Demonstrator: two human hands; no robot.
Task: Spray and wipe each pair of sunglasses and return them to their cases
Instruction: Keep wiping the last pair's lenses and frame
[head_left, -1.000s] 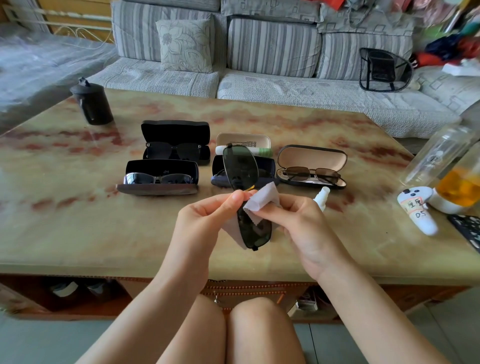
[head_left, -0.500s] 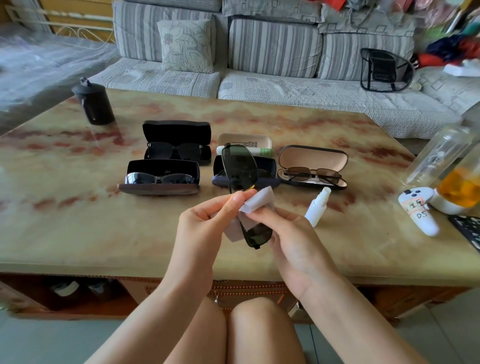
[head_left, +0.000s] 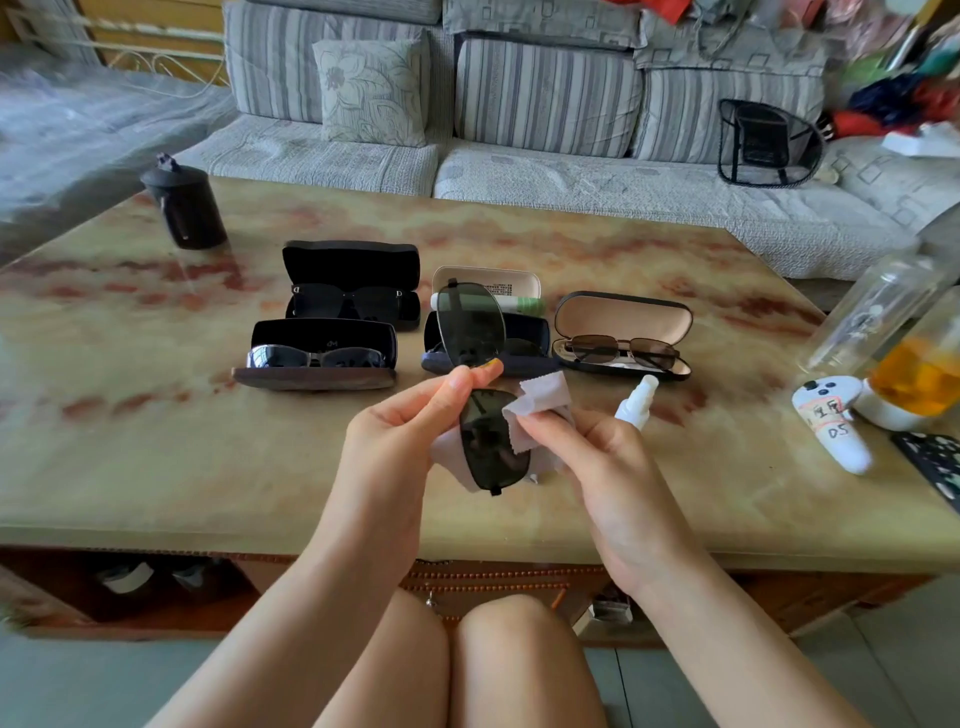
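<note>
Head view: left hand (head_left: 395, 431) holds the dark green-tinted rimless sunglasses (head_left: 493, 447) above the near part of the beige, red-veined marble bench (head_left: 156, 441). Thumb and forefinger pinch them at the bridge. The glasses stand on end, one lens above the fingers and one below.

Right hand (head_left: 597, 457) has its fingers clenched on the pale grey wiping cloth (head_left: 545, 395), pressing it to the edge of the lower lens. More of the cloth shows behind that lens.

White spray bottle (head_left: 636, 402) lies on the bench just right of the right hand.

Four open cases sit behind the hands:
- black hard case (head_left: 350, 265) holding black sunglasses, with a D-like mark at each hinge
- dark case with brown base (head_left: 322, 338) holding mirrored sunglasses; the lid logo is too small to read
- navy case (head_left: 530, 332), partly hidden by the upper lens; contents cannot be told
- black case with beige lining (head_left: 623, 322) holding brown metal-frame sunglasses

Cream lid (head_left: 488, 283) behind the navy case carries a printed label, unreadable. A green-and-white tube (head_left: 519, 303) is beside it.

White controller (head_left: 836, 426) at the right has a handwritten sticker; its lower line looks like "DS". Black cylindrical canister (head_left: 184, 208) is far left.
</note>
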